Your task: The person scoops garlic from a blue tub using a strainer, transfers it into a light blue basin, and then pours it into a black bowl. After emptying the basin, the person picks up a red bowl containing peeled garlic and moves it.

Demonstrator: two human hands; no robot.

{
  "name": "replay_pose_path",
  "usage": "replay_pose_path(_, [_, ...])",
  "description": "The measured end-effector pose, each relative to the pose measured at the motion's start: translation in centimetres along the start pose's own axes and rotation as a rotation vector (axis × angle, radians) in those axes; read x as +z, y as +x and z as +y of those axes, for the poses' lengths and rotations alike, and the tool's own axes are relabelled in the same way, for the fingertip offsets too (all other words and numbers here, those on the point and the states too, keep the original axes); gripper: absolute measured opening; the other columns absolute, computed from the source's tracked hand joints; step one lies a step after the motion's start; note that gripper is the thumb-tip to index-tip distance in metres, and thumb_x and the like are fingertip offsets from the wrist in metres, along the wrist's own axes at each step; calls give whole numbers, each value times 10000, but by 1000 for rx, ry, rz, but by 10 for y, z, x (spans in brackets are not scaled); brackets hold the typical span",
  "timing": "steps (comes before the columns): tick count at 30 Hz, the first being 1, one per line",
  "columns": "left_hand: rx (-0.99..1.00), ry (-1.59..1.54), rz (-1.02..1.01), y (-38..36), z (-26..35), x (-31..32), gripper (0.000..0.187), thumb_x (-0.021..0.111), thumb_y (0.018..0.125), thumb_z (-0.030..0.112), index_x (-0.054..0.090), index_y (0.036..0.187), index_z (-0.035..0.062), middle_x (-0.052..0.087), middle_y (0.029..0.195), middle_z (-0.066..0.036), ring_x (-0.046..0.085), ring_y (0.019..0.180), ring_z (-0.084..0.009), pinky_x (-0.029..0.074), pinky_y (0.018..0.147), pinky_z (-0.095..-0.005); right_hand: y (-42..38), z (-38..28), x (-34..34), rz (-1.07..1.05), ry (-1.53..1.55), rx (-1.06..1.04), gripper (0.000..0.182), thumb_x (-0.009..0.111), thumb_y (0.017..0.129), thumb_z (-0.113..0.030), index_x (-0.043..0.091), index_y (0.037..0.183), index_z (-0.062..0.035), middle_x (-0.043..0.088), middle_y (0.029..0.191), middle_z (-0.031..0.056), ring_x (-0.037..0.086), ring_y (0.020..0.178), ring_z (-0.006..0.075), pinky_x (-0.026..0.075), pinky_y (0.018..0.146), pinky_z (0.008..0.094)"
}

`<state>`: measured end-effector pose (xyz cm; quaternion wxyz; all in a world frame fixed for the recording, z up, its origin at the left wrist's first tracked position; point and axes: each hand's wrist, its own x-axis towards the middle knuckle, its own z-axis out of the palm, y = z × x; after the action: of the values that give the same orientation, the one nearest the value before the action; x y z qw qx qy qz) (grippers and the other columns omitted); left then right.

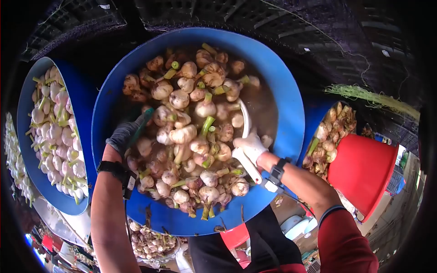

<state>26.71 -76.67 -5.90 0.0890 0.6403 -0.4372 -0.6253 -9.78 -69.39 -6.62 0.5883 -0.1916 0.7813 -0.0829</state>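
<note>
A large blue tub (289, 102) of brown water is in front of me, filled with garlic bulbs (183, 134) with trimmed green stems. My left hand (129, 129), in a dark grey and green glove, is at the tub's left side, beside the bulbs. Its fingers look stretched out and it holds nothing I can see; part of it is in shadow. In a white glove, my right hand (251, 146) is closed around a curved white plastic handle (246, 119) over the tub's right side. One end of the handle reaches down among the bulbs.
To the left stands another blue tub (27, 86) of cleaner, paler garlic. At right are unwashed-looking garlic (328, 132), a red tub (362, 168) and green string (373, 96). Dark crates (291, 22) line the back. More garlic (152, 241) lies below the tub, near my legs.
</note>
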Motion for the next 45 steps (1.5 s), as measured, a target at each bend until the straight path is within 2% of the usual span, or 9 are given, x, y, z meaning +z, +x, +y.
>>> replay_pose_path(4, [-167, -172, -122, -14, 25, 20, 621, 633, 894, 446, 482, 1354, 55, 550, 1278, -56, 494, 1107, -149, 379, 989, -291, -14, 2, -3, -105, -155, -20, 980, 679, 645, -94, 94, 1420, 38, 572, 1052, 215, 644, 836, 273, 567, 659, 349])
replay_pose_path(6, [58, -78, -81, -3, 13, 34, 648, 615, 913, 415, 415, 1404, 41, 493, 1374, -92, 448, 1230, -201, 297, 1077, -299, -5, -10, 15, -103, -241, -95, 1007, 681, 649, -113, 66, 1431, 49, 579, 1081, 240, 653, 856, 296, 567, 678, 354])
replay_pose_path(9, [-8, -63, -138, -6, 11, 40, 674, 613, 913, 425, 375, 1435, 71, 501, 1356, -71, 461, 1195, -161, 344, 1041, -304, 13, -1, 25, -119, -321, -128, 1075, 689, 652, -186, 16, 1456, 56, 603, 1090, 273, 648, 943, 339, 543, 791, 329])
replay_pose_path(15, [-54, -357, -161, -29, 2, 48, 861, 734, 841, 122, 195, 1511, 146, 492, 1334, 1, 490, 1111, -85, 408, 975, -274, -1, 12, 14, -129, -459, -124, 1067, 705, 636, -215, 75, 1477, -29, 593, 1137, 266, 612, 1045, 353, 501, 887, 351])
replay_pose_path(30, [215, -382, -140, -81, 30, 80, 978, 849, 714, 257, 259, 1468, 59, 391, 1434, -105, 347, 1327, -177, 276, 1116, -337, -69, -28, -12, -235, -407, -388, 989, 714, 682, -119, 83, 1427, 37, 553, 1182, 233, 589, 1094, 334, 485, 914, 366])
replay_pose_path(35, [304, -319, -34, -119, 47, 85, 1003, 863, 687, 280, 273, 1468, 64, 388, 1439, -130, 345, 1340, -202, 286, 1113, -349, -126, -62, -22, -219, -375, -437, 639, 708, 706, -90, 399, 1254, 24, 569, 1117, 162, 600, 1019, 261, 494, 875, 349])
replay_pose_path(38, [304, -323, -15, -143, 54, 87, 1029, 863, 688, 176, 226, 1490, 69, 377, 1448, -67, 327, 1331, -161, 266, 1115, -328, -138, -68, -25, -297, -510, -713, 636, 745, 718, -77, 403, 1250, -5, 566, 1135, 123, 585, 1038, 225, 494, 880, 331])
replay_pose_path(39, [321, -331, 14, -155, 59, 85, 1027, 863, 685, 168, 229, 1487, 68, 398, 1429, -62, 357, 1309, -161, 294, 1102, -328, -156, -74, -25, -512, -81, -509, 750, 746, 754, -40, 299, 1356, -22, 550, 1221, 125, 569, 1098, 207, 495, 922, 340])
replay_pose_path(45, [400, -441, 244, -227, 75, 86, 972, 865, 655, 293, 329, 1428, 47, 500, 1325, -110, 477, 1204, -187, 408, 1016, -329, -196, -87, -34, -754, -88, -380, 466, 674, 803, -15, 501, 1234, -54, 601, 1131, 69, 616, 982, 186, 548, 813, 319])
